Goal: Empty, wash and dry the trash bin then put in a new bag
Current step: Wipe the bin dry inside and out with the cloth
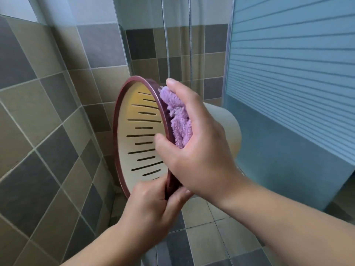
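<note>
I hold a cream trash bin (141, 131) with slotted walls and a dark red rim, tipped on its side in the air with its opening facing left toward me. My left hand (151, 206) grips the lower part of the rim, thumb inside and fingers outside. My right hand (194, 143) presses a fluffy purple cloth (177, 120) against the outside of the rim and upper wall, thumb hooked over the rim edge. The bin's far end shows behind my right hand; its base is hidden.
Tiled bathroom walls (48, 116) in grey and beige stand close on the left. A frosted glass shower panel (292, 73) with horizontal stripes rises on the right, two shower hoses (167, 45) behind glass. Tiled floor (207, 239) lies below.
</note>
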